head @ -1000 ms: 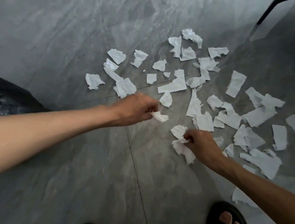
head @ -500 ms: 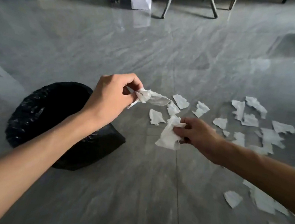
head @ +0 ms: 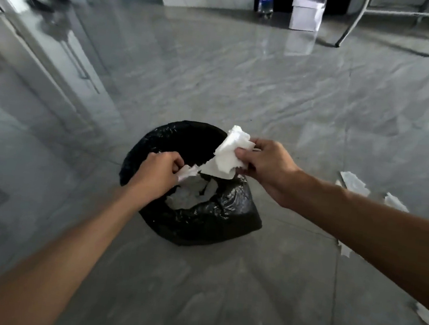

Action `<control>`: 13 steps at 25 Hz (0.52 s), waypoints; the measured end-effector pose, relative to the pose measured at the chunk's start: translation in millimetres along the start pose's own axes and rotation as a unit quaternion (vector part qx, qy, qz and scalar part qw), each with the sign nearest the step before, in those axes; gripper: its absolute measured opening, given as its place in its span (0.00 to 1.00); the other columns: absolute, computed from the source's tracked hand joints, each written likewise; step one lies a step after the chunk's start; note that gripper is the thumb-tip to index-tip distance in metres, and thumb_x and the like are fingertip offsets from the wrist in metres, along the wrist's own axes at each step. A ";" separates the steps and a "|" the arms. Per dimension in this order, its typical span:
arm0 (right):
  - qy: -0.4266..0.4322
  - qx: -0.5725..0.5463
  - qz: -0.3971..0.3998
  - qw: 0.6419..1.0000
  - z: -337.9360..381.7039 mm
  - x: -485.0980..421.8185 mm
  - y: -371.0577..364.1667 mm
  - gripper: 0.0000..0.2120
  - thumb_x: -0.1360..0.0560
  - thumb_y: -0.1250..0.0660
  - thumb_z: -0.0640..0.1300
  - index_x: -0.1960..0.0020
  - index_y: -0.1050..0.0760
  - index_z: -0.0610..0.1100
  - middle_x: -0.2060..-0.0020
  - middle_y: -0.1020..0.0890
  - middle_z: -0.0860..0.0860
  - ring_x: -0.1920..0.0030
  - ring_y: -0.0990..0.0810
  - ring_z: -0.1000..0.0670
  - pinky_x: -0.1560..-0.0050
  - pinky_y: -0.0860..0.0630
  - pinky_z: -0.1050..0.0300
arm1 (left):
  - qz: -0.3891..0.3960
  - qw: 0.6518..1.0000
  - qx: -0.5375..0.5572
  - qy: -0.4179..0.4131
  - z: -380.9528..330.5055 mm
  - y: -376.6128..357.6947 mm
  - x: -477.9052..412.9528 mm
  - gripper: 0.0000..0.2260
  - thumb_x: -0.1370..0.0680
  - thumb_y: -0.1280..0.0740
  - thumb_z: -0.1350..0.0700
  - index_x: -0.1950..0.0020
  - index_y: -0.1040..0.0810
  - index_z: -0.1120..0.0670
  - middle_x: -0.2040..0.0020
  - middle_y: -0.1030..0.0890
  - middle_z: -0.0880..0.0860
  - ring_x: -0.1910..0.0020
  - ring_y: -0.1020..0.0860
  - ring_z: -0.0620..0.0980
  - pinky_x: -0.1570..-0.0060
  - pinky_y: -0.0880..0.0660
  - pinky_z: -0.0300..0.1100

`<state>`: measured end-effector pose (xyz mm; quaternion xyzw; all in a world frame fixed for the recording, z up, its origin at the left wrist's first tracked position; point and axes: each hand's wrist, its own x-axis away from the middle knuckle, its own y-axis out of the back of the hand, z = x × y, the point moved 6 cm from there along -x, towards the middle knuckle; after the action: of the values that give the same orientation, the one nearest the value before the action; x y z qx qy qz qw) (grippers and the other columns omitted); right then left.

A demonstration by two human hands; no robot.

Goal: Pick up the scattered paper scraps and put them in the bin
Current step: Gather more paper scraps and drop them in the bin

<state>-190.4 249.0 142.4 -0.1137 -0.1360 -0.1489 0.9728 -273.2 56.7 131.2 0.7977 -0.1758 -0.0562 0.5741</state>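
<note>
My left grip (head: 158,172) pinches a small scrap (head: 186,173) over the black-lined bin (head: 201,222). My right grip (head: 264,165) clutches a wad (head: 227,155) above its rim. Paper (head: 188,194) lies inside. Loose scraps (head: 354,182) lie on the floor (head: 243,85) to my right.

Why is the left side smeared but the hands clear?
Head view: motion blur smears the white door frame at left; the glossy grey floor mirrors the white box; left hand, right hand and white crumpled paper scraps look sharp.
</note>
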 end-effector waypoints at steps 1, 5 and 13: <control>-0.008 0.000 -0.004 1.000 -4.5 -6.7 -8.0 0.07 0.26 0.35 0.31 0.48 0.24 0.34 0.57 0.21 0.40 0.57 0.20 0.45 0.61 0.19 0.59 | 0.015 1.000 -0.006 -0.001 2.2 -1.8 0.7 0.17 0.27 0.33 0.61 0.39 0.23 0.52 0.45 0.19 0.55 0.45 0.21 0.56 0.50 0.25 0.47; -0.063 0.059 0.040 0.995 -12.7 -12.3 -19.9 0.20 0.27 0.34 0.30 0.35 0.31 0.31 0.56 0.19 0.41 0.56 0.18 0.45 0.56 0.18 0.58 | -0.075 0.997 0.033 -0.002 -8.1 22.9 10.6 0.21 0.28 0.38 0.64 0.37 0.29 0.49 0.38 0.26 0.53 0.46 0.23 0.54 0.54 0.30 0.46; -0.097 0.130 0.029 0.986 -0.8 87.0 130.0 0.12 0.27 0.34 0.31 0.44 0.25 0.34 0.54 0.16 0.38 0.57 0.14 0.46 0.55 0.17 0.58 | 0.052 0.965 0.115 -0.229 -195.1 -15.8 45.0 0.15 0.27 0.36 0.61 0.41 0.27 0.52 0.41 0.25 0.54 0.47 0.23 0.53 0.46 0.27 0.46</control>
<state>-68.6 347.2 144.1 -0.0038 -0.2443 -0.0895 0.9656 -170.9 220.5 186.7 0.8141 -0.3490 -0.1872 0.4248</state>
